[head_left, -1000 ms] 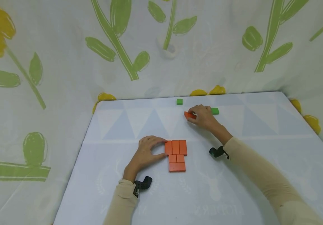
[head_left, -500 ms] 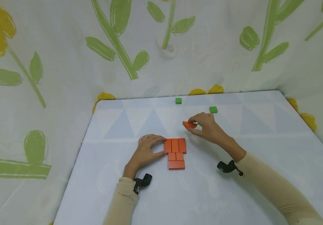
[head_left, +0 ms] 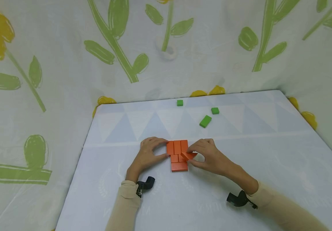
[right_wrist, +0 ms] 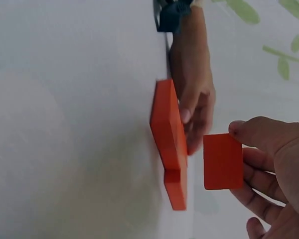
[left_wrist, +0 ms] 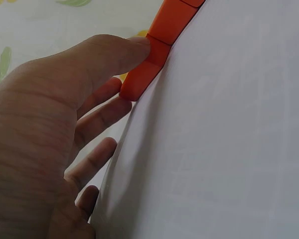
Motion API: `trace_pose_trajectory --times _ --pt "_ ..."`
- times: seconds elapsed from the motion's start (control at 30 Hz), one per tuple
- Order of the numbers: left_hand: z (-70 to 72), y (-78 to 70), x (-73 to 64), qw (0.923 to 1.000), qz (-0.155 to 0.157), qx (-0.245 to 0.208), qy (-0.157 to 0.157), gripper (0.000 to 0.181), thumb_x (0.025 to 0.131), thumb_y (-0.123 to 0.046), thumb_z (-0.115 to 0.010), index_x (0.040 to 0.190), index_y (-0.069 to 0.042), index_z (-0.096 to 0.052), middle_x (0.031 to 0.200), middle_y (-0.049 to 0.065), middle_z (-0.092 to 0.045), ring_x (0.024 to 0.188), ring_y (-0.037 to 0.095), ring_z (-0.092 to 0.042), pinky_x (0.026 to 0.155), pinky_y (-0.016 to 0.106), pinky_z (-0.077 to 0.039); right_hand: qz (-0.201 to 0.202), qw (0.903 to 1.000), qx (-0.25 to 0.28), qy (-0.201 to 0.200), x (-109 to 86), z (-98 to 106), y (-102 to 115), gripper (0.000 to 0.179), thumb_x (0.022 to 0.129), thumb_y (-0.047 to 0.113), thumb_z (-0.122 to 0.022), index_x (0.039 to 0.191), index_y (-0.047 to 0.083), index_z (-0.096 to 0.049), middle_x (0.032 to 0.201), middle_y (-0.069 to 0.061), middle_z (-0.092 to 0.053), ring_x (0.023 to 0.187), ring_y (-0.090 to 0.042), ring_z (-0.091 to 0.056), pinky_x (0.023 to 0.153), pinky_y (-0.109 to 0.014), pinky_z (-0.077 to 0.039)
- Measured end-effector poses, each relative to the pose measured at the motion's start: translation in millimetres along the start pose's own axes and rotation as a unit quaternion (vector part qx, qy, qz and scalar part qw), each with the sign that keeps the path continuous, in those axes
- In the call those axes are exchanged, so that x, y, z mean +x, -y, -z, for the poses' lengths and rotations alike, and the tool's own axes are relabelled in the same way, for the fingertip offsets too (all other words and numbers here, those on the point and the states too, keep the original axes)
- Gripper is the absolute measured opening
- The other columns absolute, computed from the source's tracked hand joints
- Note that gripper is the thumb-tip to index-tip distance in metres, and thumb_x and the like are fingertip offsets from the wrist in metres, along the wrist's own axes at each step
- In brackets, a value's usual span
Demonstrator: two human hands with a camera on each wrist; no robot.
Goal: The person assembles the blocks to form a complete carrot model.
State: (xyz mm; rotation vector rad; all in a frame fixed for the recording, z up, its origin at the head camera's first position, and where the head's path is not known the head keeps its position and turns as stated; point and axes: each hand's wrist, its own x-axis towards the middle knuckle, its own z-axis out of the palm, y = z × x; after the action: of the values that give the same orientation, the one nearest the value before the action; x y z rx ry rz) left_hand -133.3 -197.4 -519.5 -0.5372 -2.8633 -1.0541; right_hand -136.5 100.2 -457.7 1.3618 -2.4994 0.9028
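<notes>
Several orange blocks [head_left: 177,147] lie flat and close together on the table, with three upright rectangles in the back row and smaller and wider pieces in front. My left hand [head_left: 148,152] pinches the leftmost orange block [head_left: 170,148] between thumb and index fingertip at its two ends; in the left wrist view the other fingers spread loosely. Over the right side of the group, my right hand [head_left: 210,156] holds another orange block [right_wrist: 223,162] by its edge between thumb and fingers. This raised block is tilted and hides part of the pieces under it.
Three green blocks lie farther back: a small one [head_left: 180,103] near the far edge, another small one [head_left: 215,110] to its right, and a longer one [head_left: 205,121] nearer. Behind the white patterned table [head_left: 102,192] hangs a flower-printed cloth [head_left: 67,64].
My right hand has brought the orange block from the back of the table toward me, over the group. The longer green block is now uncovered. My left hand stays at the leftmost block.
</notes>
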Motion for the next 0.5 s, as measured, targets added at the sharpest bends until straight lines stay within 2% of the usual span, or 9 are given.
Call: trace_pose_trajectory --times 0.17,0.3,0.5 --pt "0.5 3.0 0.8 0.9998 -0.012 -0.001 -0.013 0.05 0.087 -0.053 -0.072 0.132 -0.033 -0.063 0.131 -0.015 -0.059 0.132 0.019 -0.041 0.113 0.051 -0.018 0.046 0.9989 0.001 -0.011 -5.6 -14 13 0.034 0.076 0.017 -0.087 0.105 0.015 -0.07 0.104 0.008 -0.068 0.102 -0.013 -0.058 0.085 -0.038 -0.037" --pt "1.0 3.1 1.1 0.9999 -0.01 -0.007 -0.011 0.051 0.086 -0.053 -0.073 0.132 -0.033 -0.063 0.131 -0.017 -0.059 0.132 0.017 -0.04 0.114 0.049 -0.017 0.084 0.9963 0.004 -0.02 -6.5 -25 23 0.034 0.075 0.015 -0.087 0.105 0.016 -0.07 0.103 0.007 -0.068 0.1 -0.012 -0.059 0.085 -0.039 -0.039" --pt "-1.3 3.4 0.3 0.9999 -0.003 -0.012 -0.004 0.053 0.086 -0.056 -0.073 0.132 -0.034 -0.062 0.132 -0.019 -0.058 0.133 0.015 -0.039 0.115 0.046 -0.015 0.075 0.9971 -0.005 -0.006 -7.4 -40 34 0.026 0.078 0.02 -0.085 0.1 0.018 -0.071 0.097 0.01 -0.066 0.096 -0.008 -0.057 0.085 -0.037 -0.039"
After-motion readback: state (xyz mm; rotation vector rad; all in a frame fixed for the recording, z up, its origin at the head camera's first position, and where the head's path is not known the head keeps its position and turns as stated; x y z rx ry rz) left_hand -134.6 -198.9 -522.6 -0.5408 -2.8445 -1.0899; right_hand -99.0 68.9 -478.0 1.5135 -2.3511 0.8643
